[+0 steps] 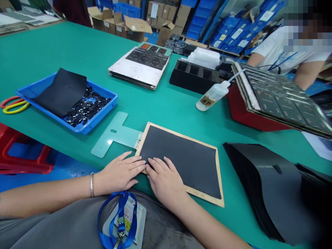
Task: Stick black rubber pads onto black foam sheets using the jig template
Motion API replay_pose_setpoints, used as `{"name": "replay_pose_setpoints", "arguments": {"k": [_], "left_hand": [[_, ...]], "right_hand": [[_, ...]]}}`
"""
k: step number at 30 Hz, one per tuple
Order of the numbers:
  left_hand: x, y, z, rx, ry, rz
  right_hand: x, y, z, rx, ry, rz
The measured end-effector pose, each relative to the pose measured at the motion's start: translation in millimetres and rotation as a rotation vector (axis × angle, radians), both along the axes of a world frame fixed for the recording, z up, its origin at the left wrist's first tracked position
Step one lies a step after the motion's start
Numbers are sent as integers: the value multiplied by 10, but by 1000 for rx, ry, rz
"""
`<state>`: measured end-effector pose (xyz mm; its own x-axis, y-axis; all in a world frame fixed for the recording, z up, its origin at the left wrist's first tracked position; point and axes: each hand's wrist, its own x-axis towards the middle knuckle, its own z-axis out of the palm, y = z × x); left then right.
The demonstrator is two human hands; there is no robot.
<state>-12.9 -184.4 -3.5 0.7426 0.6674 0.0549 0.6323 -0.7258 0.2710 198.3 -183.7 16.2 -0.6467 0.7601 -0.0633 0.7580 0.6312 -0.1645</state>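
Note:
My left hand (119, 173) lies flat, its fingertips on the lower left corner of a wood-framed board (178, 164). A black sheet (181, 160) covers the middle of that board. My right hand (164, 183) rests beside the left, its slightly spread fingers on the sheet's lower left part. Neither hand grips anything. A translucent green T-shaped plate (115, 133) joins the board's left edge at metal hinges (138, 140). Both hands are nearest the board's lower left corner, and they hide that part of it.
A blue tray (67, 103) holds small black pieces and a black sheet, with coloured rings (14, 105) beside it. Ahead stand a white-edged board (140, 65), a black holder (193, 76) and a plastic squeeze bottle (212, 95). At right are a tilted board on a red stand (280, 98), a black sheet stack (267, 186) and a co-worker (285, 57).

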Motion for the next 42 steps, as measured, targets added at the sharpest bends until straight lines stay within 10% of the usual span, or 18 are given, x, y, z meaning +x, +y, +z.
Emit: {"name": "replay_pose_setpoints", "arguments": {"k": [9, 20, 42], "left_hand": [[64, 101, 122, -12, -26, -26], [418, 1204, 37, 41, -36, 191], [431, 1389, -107, 51, -160, 358]], "right_hand": [[105, 836, -15, -4, 42, -161], [44, 1064, -169, 59, -42, -180], [113, 1581, -218, 19, 250, -359]]}}
